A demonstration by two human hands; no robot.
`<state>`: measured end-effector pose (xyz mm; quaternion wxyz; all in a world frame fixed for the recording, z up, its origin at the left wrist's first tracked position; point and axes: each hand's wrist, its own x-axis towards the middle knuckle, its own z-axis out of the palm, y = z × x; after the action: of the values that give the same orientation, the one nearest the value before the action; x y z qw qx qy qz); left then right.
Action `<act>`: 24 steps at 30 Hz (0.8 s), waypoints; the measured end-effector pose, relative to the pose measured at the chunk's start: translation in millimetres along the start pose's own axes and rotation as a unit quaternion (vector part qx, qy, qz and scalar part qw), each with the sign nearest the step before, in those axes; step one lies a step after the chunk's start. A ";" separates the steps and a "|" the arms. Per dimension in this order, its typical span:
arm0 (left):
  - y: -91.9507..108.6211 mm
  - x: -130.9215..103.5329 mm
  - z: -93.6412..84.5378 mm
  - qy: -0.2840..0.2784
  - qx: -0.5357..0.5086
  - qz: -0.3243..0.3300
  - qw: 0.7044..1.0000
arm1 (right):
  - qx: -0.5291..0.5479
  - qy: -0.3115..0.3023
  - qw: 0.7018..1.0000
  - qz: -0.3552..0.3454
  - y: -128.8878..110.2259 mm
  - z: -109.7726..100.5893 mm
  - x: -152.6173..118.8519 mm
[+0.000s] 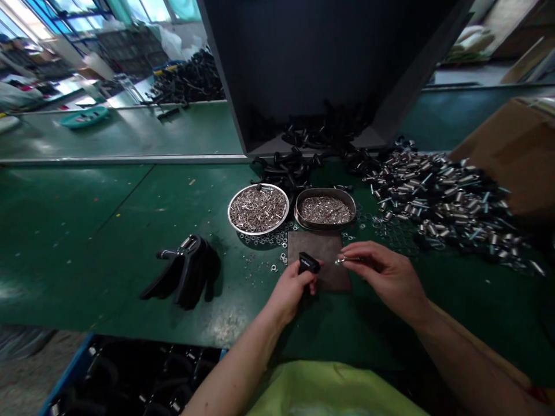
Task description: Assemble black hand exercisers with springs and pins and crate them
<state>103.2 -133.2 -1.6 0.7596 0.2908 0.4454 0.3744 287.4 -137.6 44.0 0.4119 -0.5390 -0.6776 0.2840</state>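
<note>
My left hand (291, 289) is closed around a small black part (309, 263), held over the left side of a brown square plate (323, 240). To its right, my right hand (385, 274) pinches a small shiny metal piece (339, 260) between thumb and fingertips, near the plate's right edge. The two hands are apart. Behind the plate stand a round dish (258, 209) heaped with metal pins and an oval tin (325, 210) of tiny metal pieces. Small rings (274, 268) lie scattered left of the plate.
Black clamp-like parts (191, 271) stand at the left. A large pile of black and metal parts (446, 199) spreads at the right, beside a cardboard box (515, 150). A big grey bin (321, 69) rises behind. A blue crate (69, 375) sits below the front edge.
</note>
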 end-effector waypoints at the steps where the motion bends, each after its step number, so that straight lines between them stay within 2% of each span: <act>1: -2.0 0.8 4.1 -0.016 -0.055 -0.033 0.998 | 0.002 -0.001 1.000 -0.002 -4.5 -0.1 1.0; 3: -4.2 1.9 11.3 -0.043 -0.137 -0.085 0.986 | 0.005 -0.002 1.000 -0.006 -12.9 0.7 3.0; 5: -4.6 2.2 17.1 -0.061 -0.168 -0.103 0.979 | 0.005 -0.004 1.000 -0.008 -18.8 3.0 4.7; 11: -3.3 0.0 25.7 -0.068 -0.160 -0.078 0.982 | -0.039 -0.019 0.998 -0.049 -17.9 14.6 4.8; 13: -3.9 -0.1 24.8 -0.055 -0.116 -0.049 0.991 | -0.062 -0.031 0.995 -0.071 -15.7 16.5 3.8; 15: -5.2 0.4 22.2 -0.027 -0.026 -0.017 0.999 | -0.079 -0.050 0.992 -0.084 -15.2 16.8 2.6; 18: -7.5 0.3 17.8 0.010 0.144 0.028 0.989 | -0.088 -0.093 0.988 -0.084 -16.2 16.2 0.2; 21: -10.5 -4.0 15.3 -0.036 0.224 0.033 0.973 | -0.080 -0.120 0.988 -0.053 -10.2 15.5 -1.5; 24: -14.0 -11.5 14.7 -0.095 0.193 -0.030 0.976 | -0.044 -0.177 0.983 0.022 14.4 10.7 6.1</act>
<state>116.9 -152.0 -0.8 0.7387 0.4528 0.4438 0.2289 284.9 -127.4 28.3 0.2547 -0.5126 -0.7394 0.3545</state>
